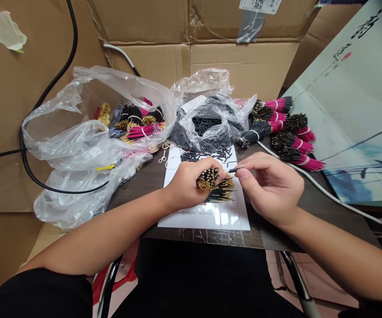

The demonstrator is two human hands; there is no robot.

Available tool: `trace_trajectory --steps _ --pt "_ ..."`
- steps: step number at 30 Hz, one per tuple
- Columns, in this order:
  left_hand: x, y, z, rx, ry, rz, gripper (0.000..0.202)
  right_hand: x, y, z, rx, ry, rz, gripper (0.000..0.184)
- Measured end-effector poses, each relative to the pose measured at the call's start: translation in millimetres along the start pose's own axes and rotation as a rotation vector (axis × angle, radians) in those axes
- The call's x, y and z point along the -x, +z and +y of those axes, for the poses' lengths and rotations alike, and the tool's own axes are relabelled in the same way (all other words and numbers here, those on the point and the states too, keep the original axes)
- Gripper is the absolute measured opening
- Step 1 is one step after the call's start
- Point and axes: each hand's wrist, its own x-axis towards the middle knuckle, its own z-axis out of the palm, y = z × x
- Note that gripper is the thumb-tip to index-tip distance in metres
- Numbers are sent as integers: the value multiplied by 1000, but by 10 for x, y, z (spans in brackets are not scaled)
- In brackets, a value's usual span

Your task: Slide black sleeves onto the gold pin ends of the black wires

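My left hand (pixel 185 183) is closed around a thick bundle of black wires with gold ring-like ends (pixel 207 179), which face the camera. More thin wires with gold tips (pixel 224 192) fan out to the right, beneath and beside that fist. Close by on the right, my right hand (pixel 273 187) pinches a short black sleeve (pixel 233 170) between thumb and forefinger. The sleeve's left end points at the gold tips by my left thumb; whether it touches one I cannot tell. Under both lies a printed white sheet (pixel 204 221), with loose black sleeves (pixel 224 154) scattered on its far part.
An open clear bag of black sleeves (pixel 206 126) stands behind my hands. Tied pink and black wire bundles (pixel 297 143) lie at the right, beside a white cable (pixel 326 194). More bundles sit in a plastic bag (pixel 91 148) at the left. Cardboard (pixel 244 66) walls the back.
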Motion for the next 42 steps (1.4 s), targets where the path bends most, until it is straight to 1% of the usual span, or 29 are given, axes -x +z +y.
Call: trace_trajectory --steps 3,6,8,12,20,27,31,35,38,42 --pt "2 11 1 -14 -12 8 12 10 -28 -64 12 -85 -54 20" --pt "0 16 -11 -25 -18 0 14 28 -41 -104 36 -129 -130 24" --pt "1 21 -22 -26 -27 -6 14 34 -41 -114 48 -131 -166 25" --pt "11 29 -42 -10 -31 -12 6 22 -32 -116 59 -114 -202 22" --pt "7 31 -45 -3 -53 -33 7 12 -35 -104 74 -126 -195 19" --pt "-3 33 -57 14 -81 -82 9 21 -33 -78 77 -119 -206 20" --pt "-12 37 -54 5 -129 -69 8 25 -21 -46 60 -91 -199 23" --pt "-14 43 -56 35 -143 -64 9 30 -2 -31 43 -56 -186 22" --pt "-16 49 -54 41 -169 -70 6 28 1 -28 59 -87 -208 22" --pt "-22 55 -45 25 -218 -61 13 3 -22 -13 100 -158 -238 25"
